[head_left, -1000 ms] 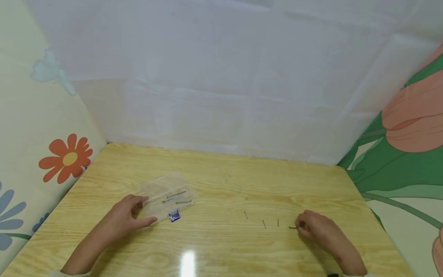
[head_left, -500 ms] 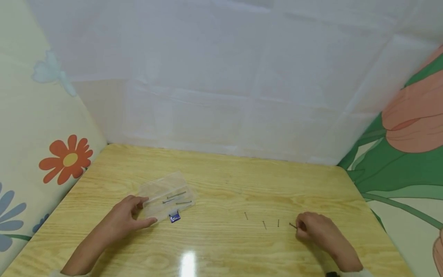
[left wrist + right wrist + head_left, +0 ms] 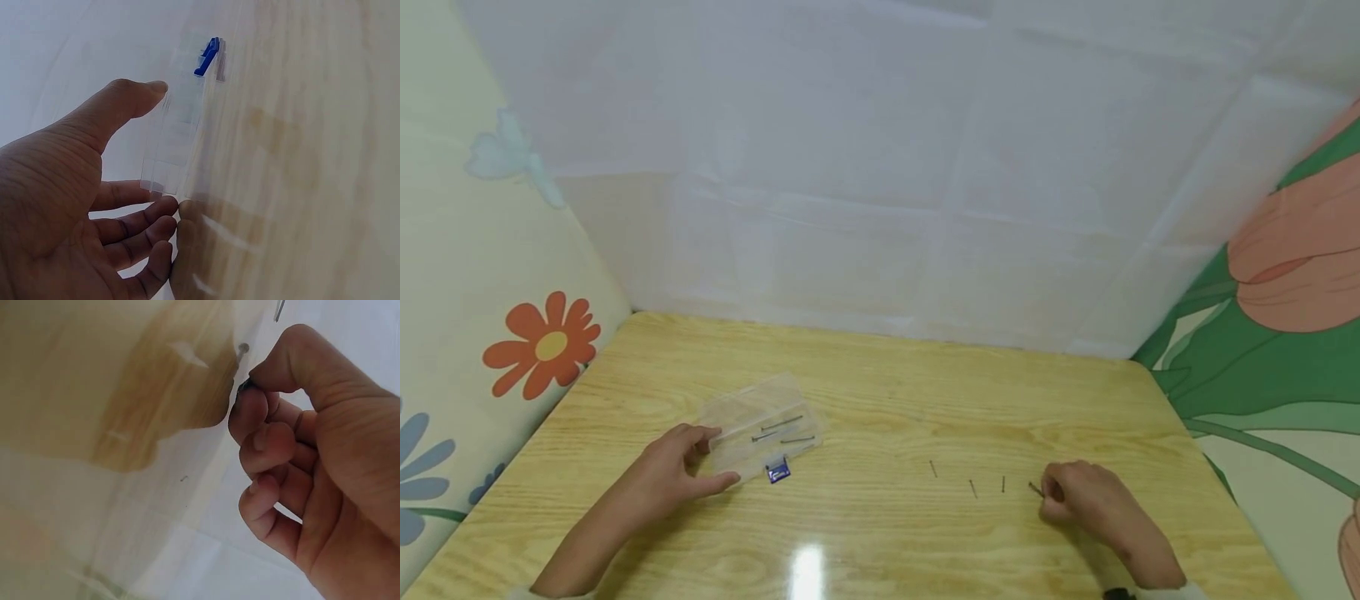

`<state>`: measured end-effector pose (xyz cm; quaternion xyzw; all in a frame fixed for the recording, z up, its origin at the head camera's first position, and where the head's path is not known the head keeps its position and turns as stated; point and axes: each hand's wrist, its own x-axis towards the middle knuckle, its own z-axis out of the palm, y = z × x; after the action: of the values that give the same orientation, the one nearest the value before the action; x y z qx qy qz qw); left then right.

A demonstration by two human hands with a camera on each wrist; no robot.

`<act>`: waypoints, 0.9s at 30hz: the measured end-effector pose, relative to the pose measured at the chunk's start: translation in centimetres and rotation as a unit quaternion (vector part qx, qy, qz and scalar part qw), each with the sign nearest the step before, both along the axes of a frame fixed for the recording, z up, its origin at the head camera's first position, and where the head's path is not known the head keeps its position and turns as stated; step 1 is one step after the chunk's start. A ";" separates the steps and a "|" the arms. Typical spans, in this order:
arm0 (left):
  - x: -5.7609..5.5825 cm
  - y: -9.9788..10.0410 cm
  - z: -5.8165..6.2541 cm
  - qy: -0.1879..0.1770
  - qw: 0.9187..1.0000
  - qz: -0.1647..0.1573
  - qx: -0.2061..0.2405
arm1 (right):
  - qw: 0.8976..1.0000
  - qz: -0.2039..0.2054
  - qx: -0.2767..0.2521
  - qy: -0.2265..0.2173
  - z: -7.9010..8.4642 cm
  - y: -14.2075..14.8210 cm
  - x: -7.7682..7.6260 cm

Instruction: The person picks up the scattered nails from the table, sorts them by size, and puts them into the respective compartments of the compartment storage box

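My left hand (image 3: 666, 467) holds the left end of a clear plastic box (image 3: 730, 450), thumb at its near side and index finger at the far side. The box lies with its lid folded back and a blue latch (image 3: 209, 57) at the front edge. Three larger nails (image 3: 782, 422) lie inside it. At the right, my right hand (image 3: 1086, 496) pinches a small nail (image 3: 242, 353) between thumb and index finger; its head sticks out past the fingertips, and the other end is hidden in the grip.
Three small nails lie spread on the wooden table (image 3: 880, 533) left of my right hand: a left one (image 3: 933, 468), a middle one (image 3: 973, 488) and a right one (image 3: 1003, 484). A white sheet (image 3: 887, 208) hangs behind the table, with flower-printed cloth at both sides.
The nail in my right hand has turned from lying level to slanting, its head now pointing up and left. My right hand has shifted slightly toward me. The left hand and box stay put.
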<state>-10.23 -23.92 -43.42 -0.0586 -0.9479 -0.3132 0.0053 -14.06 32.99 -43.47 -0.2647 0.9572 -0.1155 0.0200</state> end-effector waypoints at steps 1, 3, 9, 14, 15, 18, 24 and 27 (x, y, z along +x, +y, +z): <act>0.0 0.0 0.0 0.000 1.000 -0.001 0.001 | 1.000 0.002 -0.004 0.000 0.0 0.0 0.0; 0.0 0.0 0.0 -0.001 1.000 -0.001 0.002 | 1.000 0.008 -0.011 0.002 0.0 0.0 0.0; 0.0 0.1 0.2 -0.002 1.000 -0.001 0.000 | 0.999 0.030 -0.035 0.022 0.2 -0.8 -0.1; -0.1 0.3 0.2 -0.005 1.000 0.000 0.003 | 0.998 0.036 -0.050 0.011 0.7 -1.8 -0.2; -0.1 0.3 0.2 -0.005 1.000 -0.001 0.003 | 0.998 0.038 -0.054 0.010 0.8 -2.0 -0.3; -0.2 0.3 0.1 0.001 1.000 -0.001 -0.001 | 0.996 0.053 -0.073 0.008 1.0 -2.8 -0.5; -0.5 0.2 0.1 0.003 1.000 -0.003 0.004 | 0.994 0.068 -0.082 0.006 1.5 -4.6 -1.2; -0.4 0.2 0.0 -0.007 1.000 0.000 0.006 | 0.994 0.074 -0.082 -0.009 1.6 -5.4 -1.6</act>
<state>-10.66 -23.71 -43.45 -0.0565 -0.9458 -0.3197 -0.0014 -15.68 27.56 -41.82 -0.3342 0.9223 -0.1936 0.0150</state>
